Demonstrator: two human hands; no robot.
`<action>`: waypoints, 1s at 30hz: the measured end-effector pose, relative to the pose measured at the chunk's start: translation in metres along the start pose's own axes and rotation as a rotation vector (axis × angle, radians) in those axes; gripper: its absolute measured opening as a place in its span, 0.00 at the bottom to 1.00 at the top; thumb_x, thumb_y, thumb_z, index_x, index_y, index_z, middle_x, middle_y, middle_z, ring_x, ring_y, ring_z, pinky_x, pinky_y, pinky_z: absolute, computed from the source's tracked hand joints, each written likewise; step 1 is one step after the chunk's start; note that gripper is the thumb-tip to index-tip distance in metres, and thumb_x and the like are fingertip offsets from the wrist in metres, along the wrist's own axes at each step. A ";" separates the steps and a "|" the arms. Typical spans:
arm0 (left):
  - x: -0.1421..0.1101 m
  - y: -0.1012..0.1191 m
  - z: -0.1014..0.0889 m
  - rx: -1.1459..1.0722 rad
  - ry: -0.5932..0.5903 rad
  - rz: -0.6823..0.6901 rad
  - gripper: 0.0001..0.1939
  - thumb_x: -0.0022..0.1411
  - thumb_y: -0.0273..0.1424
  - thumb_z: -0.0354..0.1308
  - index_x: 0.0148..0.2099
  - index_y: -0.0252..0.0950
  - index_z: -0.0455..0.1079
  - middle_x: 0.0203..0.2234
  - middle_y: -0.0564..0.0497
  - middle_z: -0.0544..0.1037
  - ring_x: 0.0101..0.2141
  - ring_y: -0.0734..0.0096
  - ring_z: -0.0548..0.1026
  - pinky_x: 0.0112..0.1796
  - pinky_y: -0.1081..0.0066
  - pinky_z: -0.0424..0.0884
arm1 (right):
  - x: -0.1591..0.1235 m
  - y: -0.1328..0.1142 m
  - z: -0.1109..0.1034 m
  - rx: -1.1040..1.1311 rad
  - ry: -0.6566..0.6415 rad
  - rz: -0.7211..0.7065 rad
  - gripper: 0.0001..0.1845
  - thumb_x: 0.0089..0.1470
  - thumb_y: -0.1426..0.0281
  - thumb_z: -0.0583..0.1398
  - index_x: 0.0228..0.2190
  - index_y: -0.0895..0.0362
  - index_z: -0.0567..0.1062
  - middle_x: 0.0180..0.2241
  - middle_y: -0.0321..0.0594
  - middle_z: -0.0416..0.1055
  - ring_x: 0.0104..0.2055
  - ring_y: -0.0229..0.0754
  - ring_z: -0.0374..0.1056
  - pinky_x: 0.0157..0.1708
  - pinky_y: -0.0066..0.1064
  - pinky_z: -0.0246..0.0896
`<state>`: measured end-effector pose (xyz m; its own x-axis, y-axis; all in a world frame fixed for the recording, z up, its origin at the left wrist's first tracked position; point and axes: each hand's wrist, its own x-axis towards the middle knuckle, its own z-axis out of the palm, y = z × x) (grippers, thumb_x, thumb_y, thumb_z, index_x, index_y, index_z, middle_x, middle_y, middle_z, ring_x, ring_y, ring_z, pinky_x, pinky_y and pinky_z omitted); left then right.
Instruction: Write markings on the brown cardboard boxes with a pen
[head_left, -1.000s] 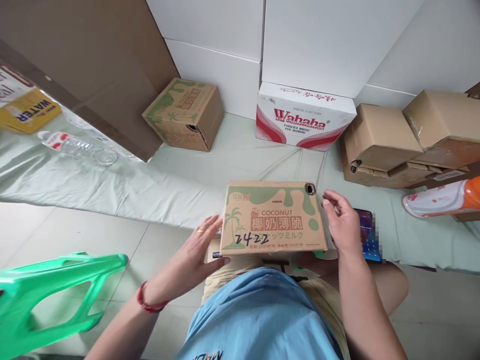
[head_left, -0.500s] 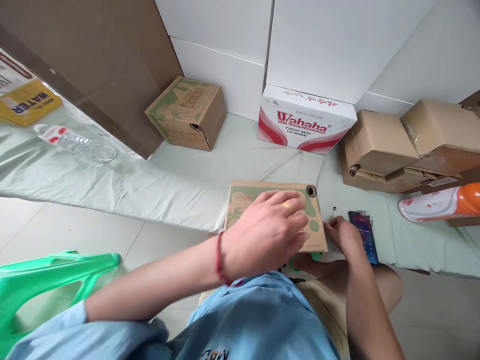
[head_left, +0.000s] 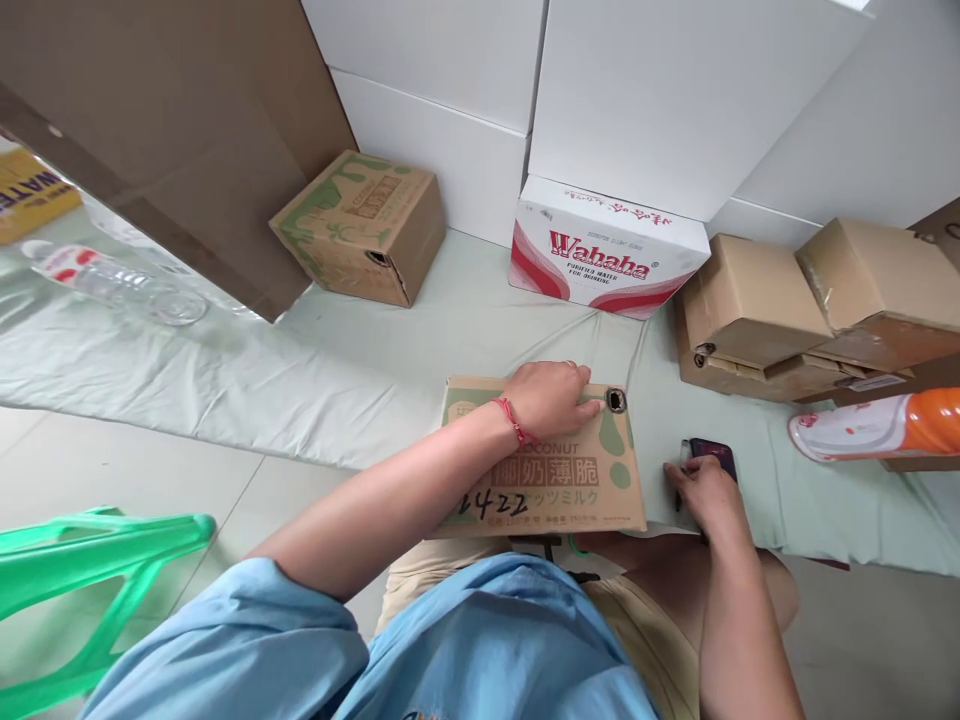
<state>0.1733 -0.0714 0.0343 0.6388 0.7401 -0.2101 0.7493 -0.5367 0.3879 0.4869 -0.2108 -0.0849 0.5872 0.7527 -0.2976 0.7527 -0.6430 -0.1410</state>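
A flat cardboard box [head_left: 577, 485] printed "COCONUT", with "2422" handwritten on it, lies on my lap and against the edge of a pale green sheet [head_left: 337, 370]. My left hand [head_left: 551, 398] reaches across its top, fingers curled over the far edge next to a small round hole [head_left: 616, 401]. My right hand [head_left: 705, 495] rests to the right of the box with its fingers closed around a thin dark pen [head_left: 681, 462]. A dark phone [head_left: 712, 452] lies just beyond its fingers.
Behind stand a second coconut box [head_left: 360, 225], a white and red Wahaha box [head_left: 607, 250] and stacked brown boxes [head_left: 757, 300]. An orange-and-white bottle [head_left: 870, 425] lies at the right, a clear water bottle [head_left: 112, 285] at the left. A green plastic stool [head_left: 90, 570] is near left.
My left hand moved from the box's left side across its top to the far edge. My right hand left the box's right side and dropped down beside the phone, closing on the pen.
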 end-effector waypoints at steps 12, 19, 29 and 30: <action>-0.043 0.020 -0.002 0.009 0.140 0.239 0.15 0.77 0.38 0.58 0.54 0.32 0.77 0.61 0.36 0.77 0.62 0.47 0.75 0.61 0.54 0.73 | -0.027 -0.010 -0.024 0.731 0.188 -0.042 0.21 0.45 0.48 0.64 0.25 0.48 0.63 0.16 0.28 0.57 0.20 0.38 0.53 0.22 0.32 0.46; -0.063 0.024 0.035 0.084 -0.004 0.496 0.58 0.55 0.53 0.78 0.76 0.26 0.61 0.78 0.27 0.56 0.77 0.32 0.54 0.73 0.45 0.58 | -0.070 -0.085 -0.069 1.450 0.169 -0.255 0.18 0.48 0.59 0.70 0.39 0.54 0.76 0.29 0.38 0.78 0.21 0.33 0.58 0.20 0.25 0.46; -0.056 0.013 0.037 0.037 0.075 0.557 0.50 0.58 0.52 0.72 0.73 0.29 0.65 0.75 0.28 0.63 0.74 0.36 0.60 0.71 0.46 0.58 | -0.056 -0.161 -0.040 1.230 0.176 -0.354 0.07 0.49 0.64 0.65 0.29 0.54 0.75 0.19 0.27 0.65 0.22 0.34 0.59 0.24 0.27 0.51; -0.056 0.013 0.037 0.034 0.076 0.560 0.50 0.58 0.51 0.72 0.73 0.29 0.65 0.75 0.28 0.63 0.74 0.36 0.60 0.72 0.46 0.58 | -0.056 -0.163 -0.039 1.227 0.200 -0.348 0.07 0.49 0.63 0.64 0.29 0.53 0.74 0.19 0.27 0.64 0.22 0.34 0.59 0.24 0.27 0.51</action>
<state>0.1536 -0.1345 0.0176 0.9271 0.3650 0.0850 0.3056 -0.8676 0.3922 0.3433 -0.1426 -0.0087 0.5309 0.8453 0.0600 0.1724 -0.0385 -0.9843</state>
